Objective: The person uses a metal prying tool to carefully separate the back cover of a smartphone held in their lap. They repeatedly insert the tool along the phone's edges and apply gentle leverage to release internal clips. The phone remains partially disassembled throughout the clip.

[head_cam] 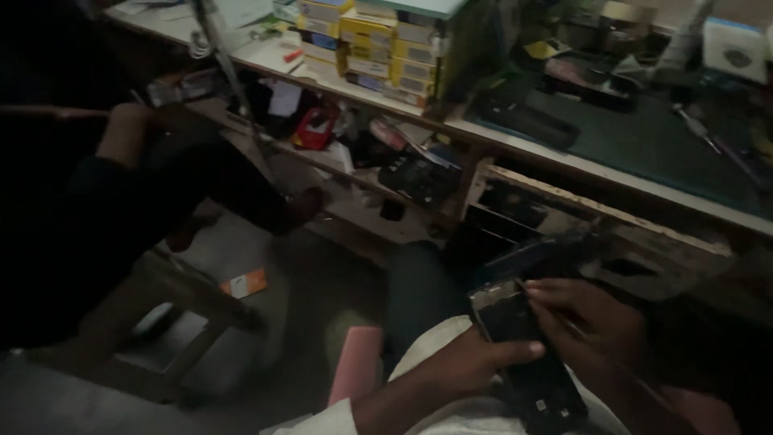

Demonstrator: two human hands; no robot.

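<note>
I hold a dark, opened phone (523,354) over my lap at the lower right of the head view. My left hand (475,362) grips its left edge, thumb lying across the body. My right hand (592,322) is closed on a thin dark tool (564,321) whose tip rests near the phone's upper end. The phone's top edge looks pale and its inside is too dark to make out.
A workbench (564,161) with a dark mat, tools and stacked yellow boxes (378,44) runs across the top. An open shelf below holds clutter and a black device (419,177). Another person in dark clothes sits on a stool (177,322) at left. An orange card (245,283) lies on the floor.
</note>
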